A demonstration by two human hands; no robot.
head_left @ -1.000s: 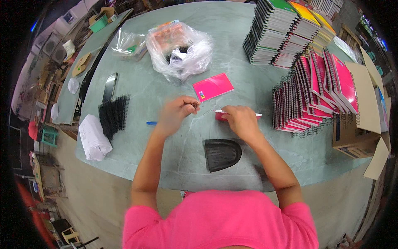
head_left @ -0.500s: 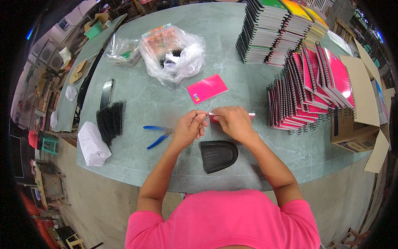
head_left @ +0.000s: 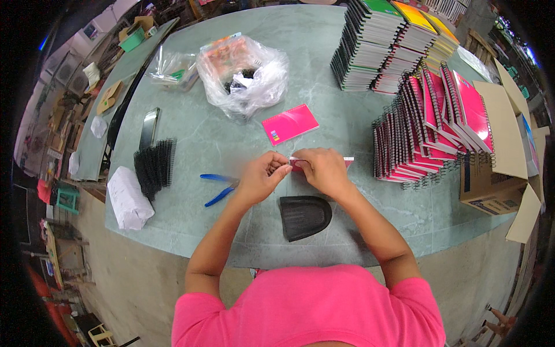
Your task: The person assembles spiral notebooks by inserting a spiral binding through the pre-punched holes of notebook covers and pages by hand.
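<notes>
Near the middle of the table, my right hand (head_left: pixel 325 169) grips a small pink notebook (head_left: pixel 349 163), its white page edge turned up and most of it hidden behind my fingers. At the notebook's left end, my left hand (head_left: pixel 265 176) is closed in a pinch; what sits between its fingertips is too small to make out. Just beyond both hands a flat pink notebook cover (head_left: pixel 290 124) lies on the table. Blue-handled pliers (head_left: pixel 219 189) rest left of my left hand, their head partly hidden by it. A black ridged rubber piece (head_left: pixel 305 218) lies below my hands.
Spiral-bound pink notebooks (head_left: pixel 428 124) are heaped at the right, beside an open cardboard box (head_left: pixel 491 179). Taller notebook stacks (head_left: pixel 370 49) stand behind. At left lie black wire coils (head_left: pixel 155 168) and a white paper-wrapped bundle (head_left: pixel 130 198). A plastic bag (head_left: pixel 243 81) sits farther back.
My left hand has turned slightly, its thumb now pointing toward the notebook's end. A thin dark coil seen below that hand no longer shows. My right hand keeps its grip.
</notes>
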